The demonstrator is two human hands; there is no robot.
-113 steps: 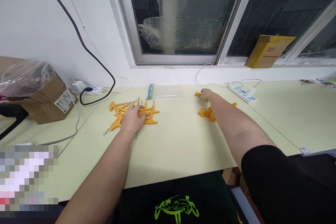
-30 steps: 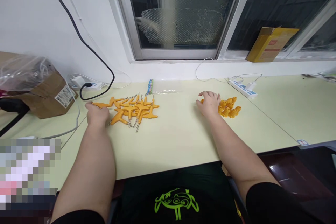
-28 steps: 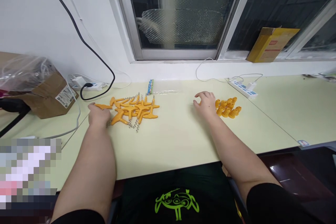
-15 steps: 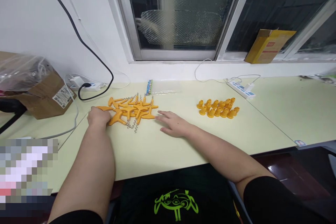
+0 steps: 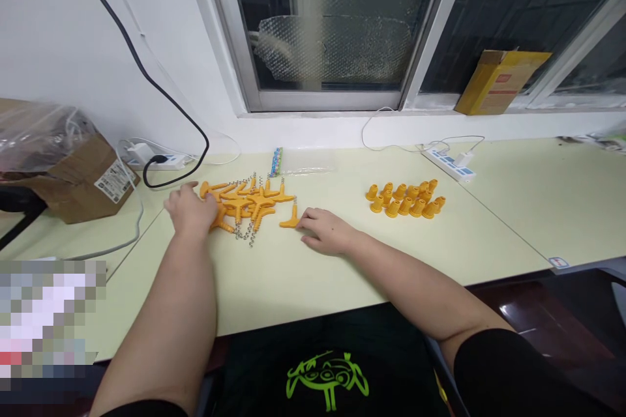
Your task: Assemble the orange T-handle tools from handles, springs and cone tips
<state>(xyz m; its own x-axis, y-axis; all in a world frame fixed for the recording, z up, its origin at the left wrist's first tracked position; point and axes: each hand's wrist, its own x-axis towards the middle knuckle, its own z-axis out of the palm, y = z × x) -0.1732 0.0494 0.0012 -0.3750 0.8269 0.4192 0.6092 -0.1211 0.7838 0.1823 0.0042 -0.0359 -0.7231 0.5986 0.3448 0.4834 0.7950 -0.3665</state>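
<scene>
A pile of yellow T-handled corkscrews with silver spiral tips lies on the pale table. At the left edge of the pile, my left hand has its fingers spread over the nearest handles. My right hand is closed on one end of a single corkscrew, which sits just apart from the pile with its spiral pointing away from me. To the right stands a group of yellow hollow cone-shaped sleeves, most of them upright.
A clear plastic bag with a colourful header lies behind the pile. Power strips and cables run along the wall. An opened cardboard box stands at the left, and a yellow carton leans on the window.
My right hand has closed on a corkscrew and drawn it slightly toward me, away from the pile. My left hand has shifted right and spread its fingers.
</scene>
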